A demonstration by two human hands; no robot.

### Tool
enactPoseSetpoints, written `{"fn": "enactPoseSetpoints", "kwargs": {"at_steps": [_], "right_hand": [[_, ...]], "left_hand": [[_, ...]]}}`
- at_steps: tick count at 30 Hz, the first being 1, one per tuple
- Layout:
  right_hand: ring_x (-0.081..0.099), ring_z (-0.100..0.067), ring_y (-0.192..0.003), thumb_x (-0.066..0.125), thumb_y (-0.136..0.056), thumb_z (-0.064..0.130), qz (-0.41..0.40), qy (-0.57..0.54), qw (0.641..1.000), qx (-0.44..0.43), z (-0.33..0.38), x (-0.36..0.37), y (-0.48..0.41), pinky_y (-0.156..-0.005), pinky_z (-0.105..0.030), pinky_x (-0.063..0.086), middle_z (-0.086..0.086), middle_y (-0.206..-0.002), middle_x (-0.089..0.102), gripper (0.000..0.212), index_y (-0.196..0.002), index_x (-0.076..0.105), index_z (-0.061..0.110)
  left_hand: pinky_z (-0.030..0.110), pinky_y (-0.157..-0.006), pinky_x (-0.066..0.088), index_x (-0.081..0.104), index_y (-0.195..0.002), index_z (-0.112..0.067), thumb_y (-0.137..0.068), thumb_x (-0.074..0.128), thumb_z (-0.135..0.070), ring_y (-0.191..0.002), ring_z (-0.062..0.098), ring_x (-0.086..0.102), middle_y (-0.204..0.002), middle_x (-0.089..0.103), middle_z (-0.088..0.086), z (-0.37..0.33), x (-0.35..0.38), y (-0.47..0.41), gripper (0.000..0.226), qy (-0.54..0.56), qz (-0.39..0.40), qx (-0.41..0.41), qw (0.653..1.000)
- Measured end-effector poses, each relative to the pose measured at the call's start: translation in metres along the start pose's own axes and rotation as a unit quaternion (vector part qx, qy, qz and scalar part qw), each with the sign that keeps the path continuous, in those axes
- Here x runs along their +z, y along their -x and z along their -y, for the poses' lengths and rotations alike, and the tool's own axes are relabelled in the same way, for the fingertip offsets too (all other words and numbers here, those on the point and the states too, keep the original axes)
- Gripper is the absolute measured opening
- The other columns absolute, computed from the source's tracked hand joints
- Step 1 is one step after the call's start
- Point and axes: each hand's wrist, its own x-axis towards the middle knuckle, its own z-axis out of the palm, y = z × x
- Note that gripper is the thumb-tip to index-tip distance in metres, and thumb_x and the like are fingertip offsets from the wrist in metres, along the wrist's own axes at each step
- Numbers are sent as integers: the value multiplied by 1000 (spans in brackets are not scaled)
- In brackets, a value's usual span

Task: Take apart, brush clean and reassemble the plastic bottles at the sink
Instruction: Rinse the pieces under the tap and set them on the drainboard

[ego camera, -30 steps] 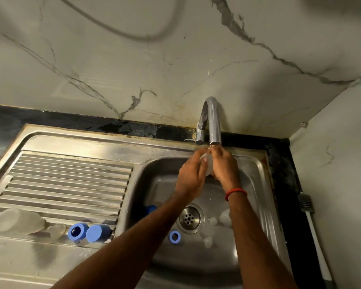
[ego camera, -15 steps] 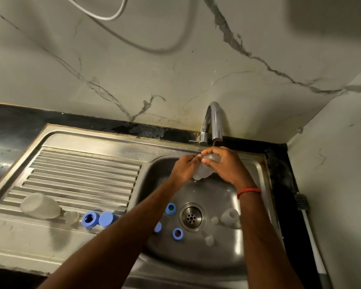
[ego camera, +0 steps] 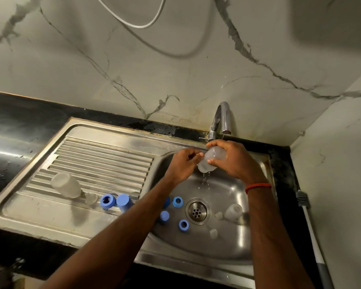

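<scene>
My right hand (ego camera: 233, 161) grips a translucent plastic bottle (ego camera: 212, 158) over the sink basin (ego camera: 233, 188), just under the tap (ego camera: 222, 119). The bottle is tilted mouth down and water drips from it. My left hand (ego camera: 182, 165) is beside the bottle, its curled fingertips at the bottle's side. Another translucent bottle (ego camera: 66, 184) lies on the ribbed drainboard (ego camera: 104, 161) next to a small clear piece (ego camera: 91, 198), a blue ring (ego camera: 107, 201) and a blue cap (ego camera: 124, 202). In the basin lie several blue parts (ego camera: 178, 201), a clear bottle (ego camera: 233, 212) and small clear pieces.
The drain (ego camera: 197, 211) sits in the middle of the basin. A long-handled brush (ego camera: 310, 230) lies on the black counter right of the sink, by the side wall. A marble wall stands behind the tap, with a white cable (ego camera: 133, 24) hanging on it.
The bottle has been lowered from the tap and tipped mouth down, and water now drips out. The view has pulled back, showing more parts in the basin.
</scene>
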Motion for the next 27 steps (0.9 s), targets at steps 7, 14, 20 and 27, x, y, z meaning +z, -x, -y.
{"fn": "enactPoseSetpoints", "kwargs": {"at_steps": [7, 14, 20, 27], "right_hand": [[57, -22, -108, 81, -80, 29, -37, 16, 999, -12, 14, 5, 13, -88, -37, 55, -4, -122, 59, 43, -118, 61, 31], [56, -22, -107, 81, -78, 26, -12, 57, 998, 14, 16, 11, 21, -81, -29, 43, -4, -120, 60, 45, -119, 63, 32], [56, -23, -110, 81, -78, 21, -13, 45, 999, 11, 26, 12, 11, -84, -29, 45, -4, -123, 60, 45, -118, 63, 30], [57, -24, -112, 85, -74, 25, -33, -10, 999, -2, 49, 33, -6, -93, -44, 54, -3, -124, 61, 55, -123, 61, 32]], "left_hand": [[17, -84, 52, 68, -110, -22, -102, 57, -28, -92, 0, 65, -99, 71, -8, 1, -14, 16, 15, -32, -20, 54, 998], [13, -81, 49, 68, -112, -20, -101, 58, -27, -92, 2, 64, -101, 71, -6, 6, -18, 26, 16, -50, -9, 57, 997], [15, -81, 49, 68, -112, -18, -100, 60, -24, -91, 3, 64, -101, 71, -4, 5, -34, 34, 16, -53, -16, 54, 997], [12, -83, 49, 67, -117, -17, -101, 58, -24, -95, 0, 64, -107, 71, -3, 8, -69, 38, 19, -66, -12, 52, 996]]}}
